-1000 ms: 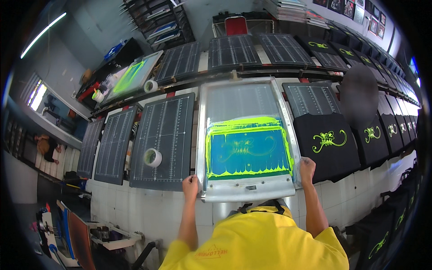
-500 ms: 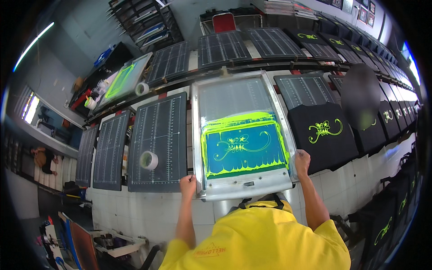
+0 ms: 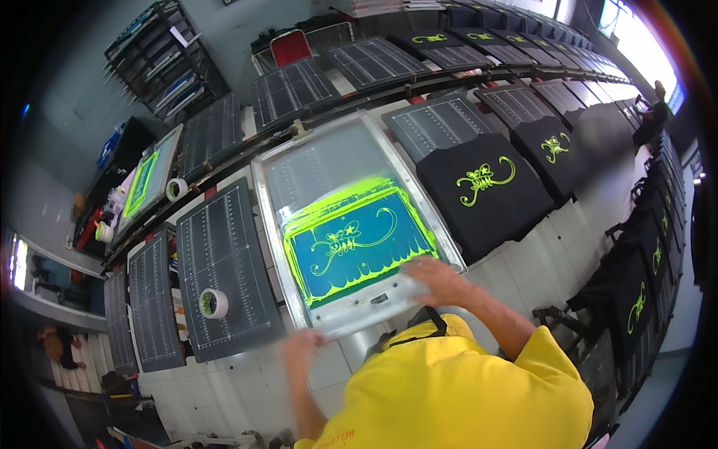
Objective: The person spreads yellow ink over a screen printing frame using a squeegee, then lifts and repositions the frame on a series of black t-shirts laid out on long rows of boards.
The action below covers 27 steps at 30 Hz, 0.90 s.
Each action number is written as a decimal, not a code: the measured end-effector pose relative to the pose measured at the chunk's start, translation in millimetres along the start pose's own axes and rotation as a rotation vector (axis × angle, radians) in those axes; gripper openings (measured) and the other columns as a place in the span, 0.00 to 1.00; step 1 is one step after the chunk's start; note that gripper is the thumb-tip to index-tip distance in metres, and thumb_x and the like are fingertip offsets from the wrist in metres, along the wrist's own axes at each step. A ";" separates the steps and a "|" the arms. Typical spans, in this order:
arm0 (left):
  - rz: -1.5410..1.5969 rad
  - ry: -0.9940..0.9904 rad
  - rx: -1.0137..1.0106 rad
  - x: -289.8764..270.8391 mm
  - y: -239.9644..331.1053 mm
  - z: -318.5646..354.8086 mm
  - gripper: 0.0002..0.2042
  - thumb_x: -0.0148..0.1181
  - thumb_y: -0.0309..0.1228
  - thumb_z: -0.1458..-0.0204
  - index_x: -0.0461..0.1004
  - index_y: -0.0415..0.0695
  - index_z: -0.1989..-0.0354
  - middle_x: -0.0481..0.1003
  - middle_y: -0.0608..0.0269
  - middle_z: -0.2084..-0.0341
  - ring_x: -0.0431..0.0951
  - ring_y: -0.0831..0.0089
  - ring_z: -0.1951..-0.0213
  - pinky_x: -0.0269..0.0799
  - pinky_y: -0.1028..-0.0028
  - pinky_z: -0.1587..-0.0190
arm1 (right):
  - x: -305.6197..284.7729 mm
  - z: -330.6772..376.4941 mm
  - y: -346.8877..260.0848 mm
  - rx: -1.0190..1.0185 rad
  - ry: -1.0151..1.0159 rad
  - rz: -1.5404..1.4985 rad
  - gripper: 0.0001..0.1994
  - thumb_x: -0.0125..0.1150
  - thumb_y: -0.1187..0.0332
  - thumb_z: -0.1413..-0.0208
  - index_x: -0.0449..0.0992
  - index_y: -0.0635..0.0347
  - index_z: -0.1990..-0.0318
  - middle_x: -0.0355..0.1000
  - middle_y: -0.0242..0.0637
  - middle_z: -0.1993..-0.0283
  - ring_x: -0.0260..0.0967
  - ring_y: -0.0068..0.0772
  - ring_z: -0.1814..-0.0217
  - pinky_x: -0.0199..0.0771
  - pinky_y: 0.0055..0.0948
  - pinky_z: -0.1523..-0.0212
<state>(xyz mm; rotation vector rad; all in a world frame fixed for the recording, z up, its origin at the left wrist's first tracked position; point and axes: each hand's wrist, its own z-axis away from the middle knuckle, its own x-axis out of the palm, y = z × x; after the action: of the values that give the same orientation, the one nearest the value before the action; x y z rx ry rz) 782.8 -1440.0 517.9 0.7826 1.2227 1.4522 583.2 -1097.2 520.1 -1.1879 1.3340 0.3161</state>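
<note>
While both hands, left hand [image 3: 303, 346] and right hand [image 3: 436, 278], clamp the printing screen [image 3: 351, 224], blurred grips risk smearing wet ink.

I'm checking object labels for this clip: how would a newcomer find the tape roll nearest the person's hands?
Start at the metal-framed printing screen smeared with neon green ink, near both hands. On the dark gridded board just to its left lies the tape roll. Unlike the other roll farther back, its centre shows green.

Both hands [image 3: 441, 278] on screen frame [image 3: 351, 224] — tilted
</note>
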 end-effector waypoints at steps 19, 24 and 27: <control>0.375 -0.431 -0.352 143.9 -55.9 -27.1 0.22 0.40 0.43 0.33 0.73 0.35 0.54 0.62 0.75 0.83 0.59 0.84 0.78 0.55 0.82 0.73 | 22.8 -45.8 -35.4 0.006 -0.244 0.282 0.13 0.59 0.72 0.56 0.72 0.55 0.59 0.74 0.35 0.60 0.73 0.39 0.57 0.72 0.37 0.57; 0.468 -0.392 -0.378 143.6 -55.7 -24.4 0.21 0.40 0.42 0.32 0.73 0.36 0.59 0.59 0.74 0.84 0.57 0.84 0.79 0.54 0.82 0.73 | 20.4 -65.3 -13.5 -0.025 -0.117 0.243 0.13 0.59 0.72 0.57 0.72 0.54 0.60 0.74 0.34 0.59 0.72 0.39 0.56 0.72 0.39 0.56; 0.470 -0.370 -0.403 144.9 -52.6 -25.0 0.20 0.40 0.43 0.33 0.71 0.38 0.63 0.59 0.74 0.84 0.56 0.84 0.79 0.54 0.82 0.72 | 23.9 -105.3 15.8 -0.131 0.049 0.310 0.12 0.58 0.74 0.56 0.72 0.54 0.61 0.73 0.33 0.58 0.72 0.39 0.56 0.72 0.39 0.58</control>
<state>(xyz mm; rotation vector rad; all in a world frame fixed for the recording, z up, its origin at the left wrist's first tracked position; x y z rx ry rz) 738.8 -1311.0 441.8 1.0386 0.4566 1.7559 517.8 -1184.4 513.5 -1.1006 1.5619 0.6071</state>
